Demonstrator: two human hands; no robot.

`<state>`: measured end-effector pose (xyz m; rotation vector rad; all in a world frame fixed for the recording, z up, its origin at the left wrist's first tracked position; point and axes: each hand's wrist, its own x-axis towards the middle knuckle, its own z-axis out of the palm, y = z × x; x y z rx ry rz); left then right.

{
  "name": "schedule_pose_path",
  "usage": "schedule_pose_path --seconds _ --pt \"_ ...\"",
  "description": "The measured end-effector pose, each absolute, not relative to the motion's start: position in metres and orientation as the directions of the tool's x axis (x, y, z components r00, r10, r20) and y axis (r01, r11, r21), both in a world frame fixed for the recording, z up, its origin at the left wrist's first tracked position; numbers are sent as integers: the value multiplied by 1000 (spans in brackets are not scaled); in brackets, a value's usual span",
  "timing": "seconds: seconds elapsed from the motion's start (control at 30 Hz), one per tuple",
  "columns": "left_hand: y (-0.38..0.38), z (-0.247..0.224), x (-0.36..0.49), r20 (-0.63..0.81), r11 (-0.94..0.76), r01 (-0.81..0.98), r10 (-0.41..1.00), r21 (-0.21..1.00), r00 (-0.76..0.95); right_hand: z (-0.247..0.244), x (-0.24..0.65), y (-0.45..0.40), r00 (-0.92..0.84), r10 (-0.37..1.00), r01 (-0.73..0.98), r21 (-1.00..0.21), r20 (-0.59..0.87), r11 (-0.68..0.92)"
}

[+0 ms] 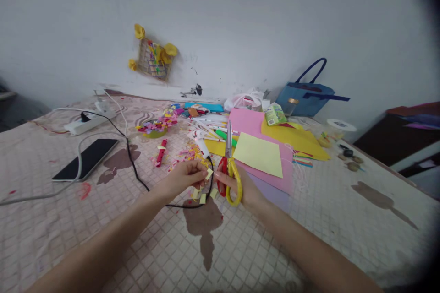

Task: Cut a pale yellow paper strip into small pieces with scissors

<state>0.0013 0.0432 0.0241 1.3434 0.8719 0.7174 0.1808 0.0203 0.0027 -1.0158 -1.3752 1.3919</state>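
Room on the near desk (pixel 247 256); black cable (pixel 178 206) loops across, scissors (pixel 229 153), glue gun (pixel 202 145), yellow sheet (pixel 259 155) block beyond!

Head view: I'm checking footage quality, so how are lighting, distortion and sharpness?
Head view: soft, dim light, little glare; stretching toward the sides, blurry darkness along the right edge; scissors clear in outline, lettering on the green-and-white box too small to read.
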Motion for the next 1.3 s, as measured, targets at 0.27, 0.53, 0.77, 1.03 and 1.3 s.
schedule_pose_path --seconds 0.27,0.53,0.77,1.03,1.3 --pt "48 24 -5 -83 131 -89 907 987 413 0 176 13 -331 940 -28 -996 88 83" --pt "51 29 -11 -9 94 -277 956 956 292 -6 173 -2 -405 914 61 -998 -23 2" --pt "48 36 -9 59 17 -352 977 936 203 10 174 -7 -438 890 133 -988 -129 -78" --pt "47 39 -9 73 18 -394 974 919 215 4 178 -8 -448 885 156 -986 -128 -63" --pt "47 35 -9 88 10 -393 969 919 230 8 178 -9 -474 869 167 -984 -138 -66"
